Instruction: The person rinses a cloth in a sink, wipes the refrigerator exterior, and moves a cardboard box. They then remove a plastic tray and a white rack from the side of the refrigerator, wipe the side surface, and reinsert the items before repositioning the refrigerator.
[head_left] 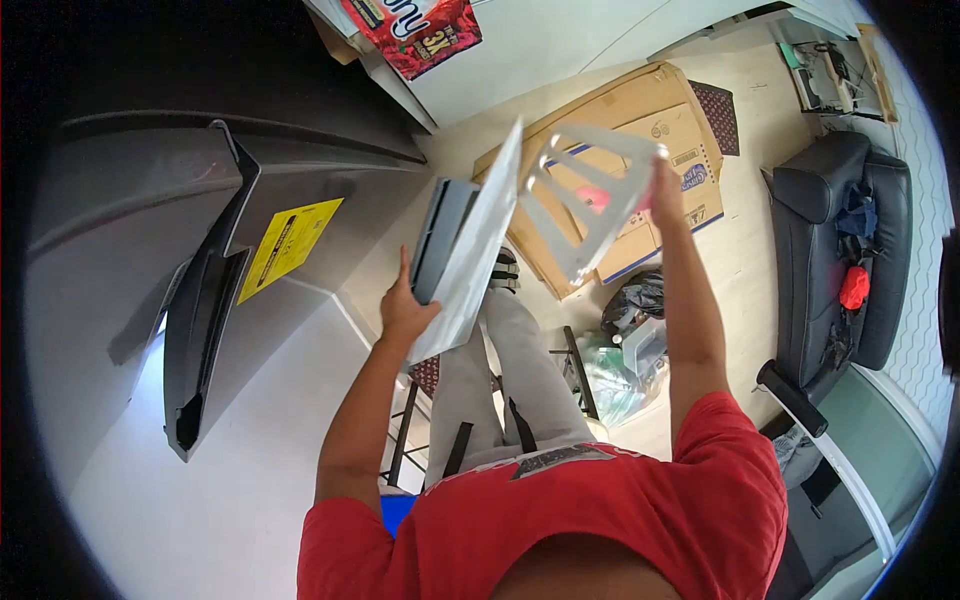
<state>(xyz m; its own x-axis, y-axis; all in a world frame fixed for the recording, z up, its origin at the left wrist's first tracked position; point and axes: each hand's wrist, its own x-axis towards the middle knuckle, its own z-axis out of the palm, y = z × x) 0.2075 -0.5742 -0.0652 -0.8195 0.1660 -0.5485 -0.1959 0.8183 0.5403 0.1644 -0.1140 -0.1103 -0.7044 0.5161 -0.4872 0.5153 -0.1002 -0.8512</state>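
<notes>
My left hand (405, 312) grips a grey flat box-like part (442, 240) together with a white sheet or bag (475, 245) that stands on edge in front of me. My right hand (665, 190) is raised and holds one end of a white metal bracket (590, 195) with triangular cut-outs, just right of the sheet. I look straight down over my red shirt and grey trousers (510, 360). My feet are mostly hidden behind the sheet.
A large grey panel (130, 250) with a black handle-like edge (200, 330) and a yellow warning label (288, 243) fills the left. Flattened cardboard boxes (640, 120) lie on the floor ahead. A black sofa (845, 250) stands at the right, plastic bags (625, 350) near my legs.
</notes>
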